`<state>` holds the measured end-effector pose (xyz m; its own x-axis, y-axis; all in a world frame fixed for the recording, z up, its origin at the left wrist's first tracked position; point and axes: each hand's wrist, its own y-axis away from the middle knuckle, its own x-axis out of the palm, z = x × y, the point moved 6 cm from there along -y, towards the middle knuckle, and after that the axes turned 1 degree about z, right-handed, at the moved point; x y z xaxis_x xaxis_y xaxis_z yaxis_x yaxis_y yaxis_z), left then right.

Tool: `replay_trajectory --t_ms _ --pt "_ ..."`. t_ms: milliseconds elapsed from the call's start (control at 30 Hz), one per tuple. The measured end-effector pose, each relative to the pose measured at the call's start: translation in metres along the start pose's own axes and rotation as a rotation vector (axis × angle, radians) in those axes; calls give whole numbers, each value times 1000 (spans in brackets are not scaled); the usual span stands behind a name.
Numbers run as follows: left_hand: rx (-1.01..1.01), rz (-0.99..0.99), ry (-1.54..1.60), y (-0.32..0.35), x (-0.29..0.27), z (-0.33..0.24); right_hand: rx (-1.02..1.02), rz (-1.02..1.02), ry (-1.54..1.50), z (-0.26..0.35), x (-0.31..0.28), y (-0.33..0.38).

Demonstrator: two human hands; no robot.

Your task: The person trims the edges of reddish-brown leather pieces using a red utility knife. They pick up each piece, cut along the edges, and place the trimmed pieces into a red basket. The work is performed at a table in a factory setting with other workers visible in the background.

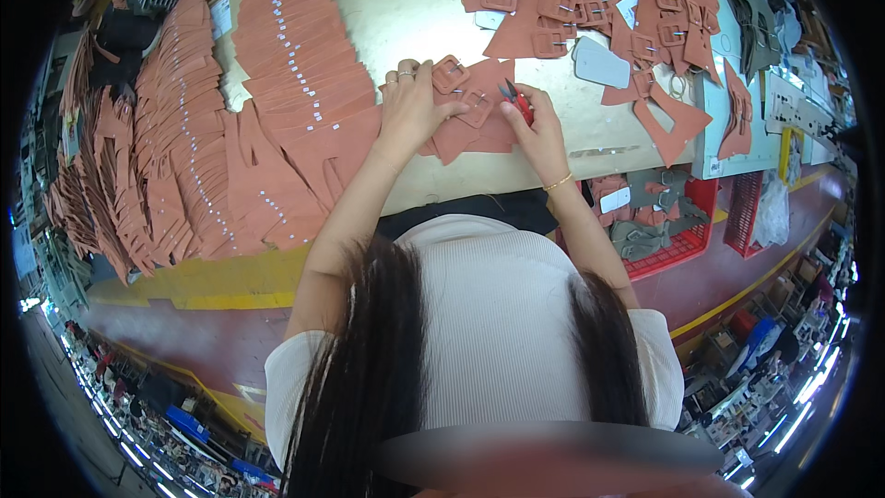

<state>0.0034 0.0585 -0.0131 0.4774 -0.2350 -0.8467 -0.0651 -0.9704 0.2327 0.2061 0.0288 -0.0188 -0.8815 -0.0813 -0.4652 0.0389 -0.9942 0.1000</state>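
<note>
My left hand (413,103) lies on the salmon-coloured cut pieces, thumb stretched toward the covered square buckles and fingers spread away from it. A buckle (449,75) sits beside those fingers, and a second buckle (476,109) is close to the thumb tip. Both rest on a flat salmon piece (493,134). In my right hand (542,129) is a pair of red-handled thread snips (519,103), closed in by the fingers. Their dark blades point up and left, just right of the buckles. The blades look slightly apart.
Long overlapping rows of salmon pieces (295,83) cover the table's left side. Buckled straps (572,0) are piled at the far right, near pale cards (601,63). A red crate (705,212) with grey and salmon straps stands below the right table edge.
</note>
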Motion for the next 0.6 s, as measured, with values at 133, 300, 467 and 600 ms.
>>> replay_trajectory --t_ms 133,300,467,600 --pt "121 -92 -25 6 -11 -17 30 -23 0 -5 -8 5" --pt "115 106 541 -13 -30 -14 33 -79 -54 -10 -15 2" --pt "231 -181 455 -72 -92 -3 75 27 -111 -3 -3 4" --pt "212 -203 155 -69 -90 9 -107 65 206 19 11 10"
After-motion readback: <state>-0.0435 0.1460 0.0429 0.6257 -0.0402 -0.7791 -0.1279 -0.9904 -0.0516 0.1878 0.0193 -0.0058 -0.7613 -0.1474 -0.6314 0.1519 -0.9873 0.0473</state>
